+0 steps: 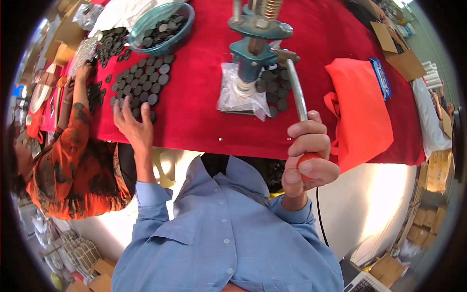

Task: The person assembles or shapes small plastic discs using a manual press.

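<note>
We note the right hand (309,153) clenched on the press lever (296,92) at near right, the left hand (131,121) released, flat on dark discs (146,80) on the red counter (194,117) at left

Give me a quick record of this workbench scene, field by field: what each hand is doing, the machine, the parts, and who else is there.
Left hand: fingers spread on dark round discs laid on the red tablecloth
Right hand: gripped around the red knob of the metal lever
Machine: teal hand press standing on a clear plastic bag
Bowl: teal, holding more discs
Right of press: orange bag
Other person: orange patterned sleeve, at left, handling discs
</note>
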Available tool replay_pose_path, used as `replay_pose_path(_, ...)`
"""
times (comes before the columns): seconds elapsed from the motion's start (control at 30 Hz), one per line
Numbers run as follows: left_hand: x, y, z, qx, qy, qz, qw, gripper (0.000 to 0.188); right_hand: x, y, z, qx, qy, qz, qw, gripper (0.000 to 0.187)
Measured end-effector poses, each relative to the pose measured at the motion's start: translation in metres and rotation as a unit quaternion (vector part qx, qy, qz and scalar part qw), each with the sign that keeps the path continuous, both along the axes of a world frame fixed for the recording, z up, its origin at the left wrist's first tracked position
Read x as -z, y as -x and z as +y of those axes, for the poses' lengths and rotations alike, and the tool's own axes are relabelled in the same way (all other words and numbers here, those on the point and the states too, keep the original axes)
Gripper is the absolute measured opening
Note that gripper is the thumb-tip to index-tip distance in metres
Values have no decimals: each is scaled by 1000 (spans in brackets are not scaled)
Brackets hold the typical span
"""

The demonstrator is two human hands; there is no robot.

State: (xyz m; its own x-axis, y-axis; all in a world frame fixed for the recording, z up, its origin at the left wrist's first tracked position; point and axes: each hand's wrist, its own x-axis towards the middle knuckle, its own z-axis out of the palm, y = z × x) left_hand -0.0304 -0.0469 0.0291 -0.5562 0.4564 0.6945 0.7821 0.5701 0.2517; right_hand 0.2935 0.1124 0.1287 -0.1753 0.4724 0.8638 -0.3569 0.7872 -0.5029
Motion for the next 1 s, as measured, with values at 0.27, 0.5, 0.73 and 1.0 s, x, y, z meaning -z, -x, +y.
replay_pose_path(0.27, 42, 64, -20, -52, 99, -139, 984, 76, 1, -3, -2, 13, 0, -24, 1000, 26)
replay_pose_path(0.5, 36, -4, 30, -30, 122, -118, 985, 86, -2, -1, -4, 26, 5, -39, 999, 27)
replay_pose_path(0.73, 33, -56, 84, -10, 116, -139, 983, 92, -2, -2, -4, 23, 6, -42, 999, 25)
replay_pose_path(1.0, 14, -71, 70, 113, 0, -117, 987, 54, -2, -3, -1, 11, 15, -38, 999, 25)
